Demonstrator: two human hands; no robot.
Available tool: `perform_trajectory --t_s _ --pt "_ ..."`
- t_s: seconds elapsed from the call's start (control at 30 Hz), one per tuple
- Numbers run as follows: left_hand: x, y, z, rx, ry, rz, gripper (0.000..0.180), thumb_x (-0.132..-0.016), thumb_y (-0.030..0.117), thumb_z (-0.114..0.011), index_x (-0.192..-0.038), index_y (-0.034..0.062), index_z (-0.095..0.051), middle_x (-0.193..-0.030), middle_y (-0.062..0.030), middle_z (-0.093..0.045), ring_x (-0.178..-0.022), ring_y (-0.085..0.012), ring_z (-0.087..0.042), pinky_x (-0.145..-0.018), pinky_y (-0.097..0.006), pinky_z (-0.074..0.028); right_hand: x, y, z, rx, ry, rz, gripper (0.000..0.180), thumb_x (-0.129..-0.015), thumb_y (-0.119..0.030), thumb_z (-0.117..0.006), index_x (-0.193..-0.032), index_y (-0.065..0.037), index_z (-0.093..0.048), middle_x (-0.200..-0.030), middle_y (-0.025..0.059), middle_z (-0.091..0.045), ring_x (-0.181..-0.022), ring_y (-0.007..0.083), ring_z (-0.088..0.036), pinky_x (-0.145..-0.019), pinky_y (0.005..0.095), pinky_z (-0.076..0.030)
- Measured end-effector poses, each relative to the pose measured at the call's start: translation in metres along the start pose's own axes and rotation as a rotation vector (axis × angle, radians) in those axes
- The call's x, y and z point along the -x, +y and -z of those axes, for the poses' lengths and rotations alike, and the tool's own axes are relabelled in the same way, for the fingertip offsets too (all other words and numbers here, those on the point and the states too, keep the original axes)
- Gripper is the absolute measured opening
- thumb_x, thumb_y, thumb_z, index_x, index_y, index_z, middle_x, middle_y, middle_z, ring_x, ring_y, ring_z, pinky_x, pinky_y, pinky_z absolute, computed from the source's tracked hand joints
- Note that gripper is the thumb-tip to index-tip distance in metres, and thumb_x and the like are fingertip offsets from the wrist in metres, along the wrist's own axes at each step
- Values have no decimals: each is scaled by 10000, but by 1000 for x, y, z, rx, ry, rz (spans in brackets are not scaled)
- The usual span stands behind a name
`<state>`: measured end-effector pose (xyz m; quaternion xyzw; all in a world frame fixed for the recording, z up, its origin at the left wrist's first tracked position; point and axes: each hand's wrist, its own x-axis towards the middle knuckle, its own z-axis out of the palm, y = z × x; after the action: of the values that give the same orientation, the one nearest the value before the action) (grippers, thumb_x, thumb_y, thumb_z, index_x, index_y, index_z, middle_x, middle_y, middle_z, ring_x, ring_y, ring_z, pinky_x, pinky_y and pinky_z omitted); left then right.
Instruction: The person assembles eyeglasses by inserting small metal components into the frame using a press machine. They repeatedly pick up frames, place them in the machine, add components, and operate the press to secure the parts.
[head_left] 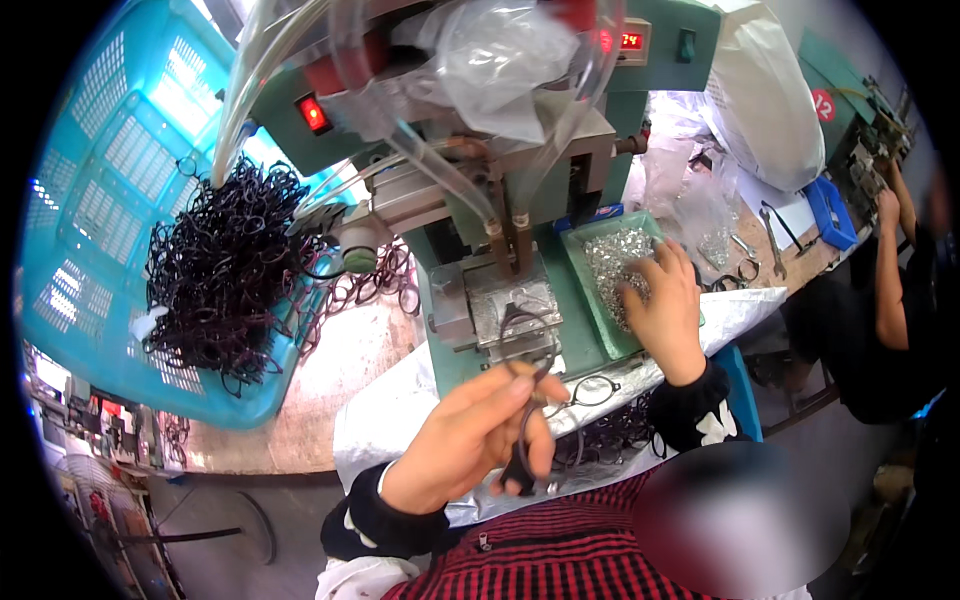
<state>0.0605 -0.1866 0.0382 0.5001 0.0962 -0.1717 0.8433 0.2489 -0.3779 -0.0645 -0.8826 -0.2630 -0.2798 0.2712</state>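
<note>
My left hand is closed on a dark eyeglass frame in front of the machine. One rim of that frame stands up past my fingertips, close to the metal fixture under the machine's head; whether it touches the fixture I cannot tell. My right hand dips into a green tray of small silvery metal parts. Its thumb and fingers are bent and apart over the parts, a little blurred, with nothing visible between them. Another eyeglass frame rests on the white sheet between my hands.
A blue plastic basket at the left holds a heap of dark frames. The green machine with clear tubes rises ahead. Wrenches and a small blue bin lie at the right. Another person works beyond them.
</note>
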Motion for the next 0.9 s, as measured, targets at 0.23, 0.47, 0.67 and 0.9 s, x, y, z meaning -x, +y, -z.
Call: perform_trajectory --t_s 0.23,0.47,0.67,0.9 --pt "-19 -11 -5 52 82 -26 400 -1066 368 -385 -1207 30 -545 -701 -113 -635 -444 -150 -529 -376 -229 -357 -6 30 -7 -274 -59 -164 123 -776 -127 -735 -872 -83 -671 -1110 167 -640 -1104 370 -585 -888 474 -470" --pt "-22 -15 0 15 72 -51 390 -1068 369 -392 -1187 33 -549 -720 -94 -638 -488 -140 -562 -403 -224 -385 -25 9 -26 12 -176 414 216 -778 -128 -678 -981 -102 -610 -1296 126 -574 -1266 318 -511 -788 450 -492" --pt "26 -49 23 -306 212 -176 237 -1051 199 -479 -1098 -12 -577 -831 -112 -693 -716 -157 -664 -591 -262 -513 -19 32 -26 -431 -16 -87 127 -878 -79 -662 -999 -66 -700 -997 97 -694 -973 245 -647 -819 360 -506" --pt "28 8 166 -1040 1078 -764 80 -897 54 -644 -955 5 -668 -883 -89 -687 -822 -211 -642 -753 -313 -497 7 42 -46 -1231 226 -603 137 -959 -91 -642 -1070 -22 -682 -954 7 -670 -833 88 -595 -766 232 -465"
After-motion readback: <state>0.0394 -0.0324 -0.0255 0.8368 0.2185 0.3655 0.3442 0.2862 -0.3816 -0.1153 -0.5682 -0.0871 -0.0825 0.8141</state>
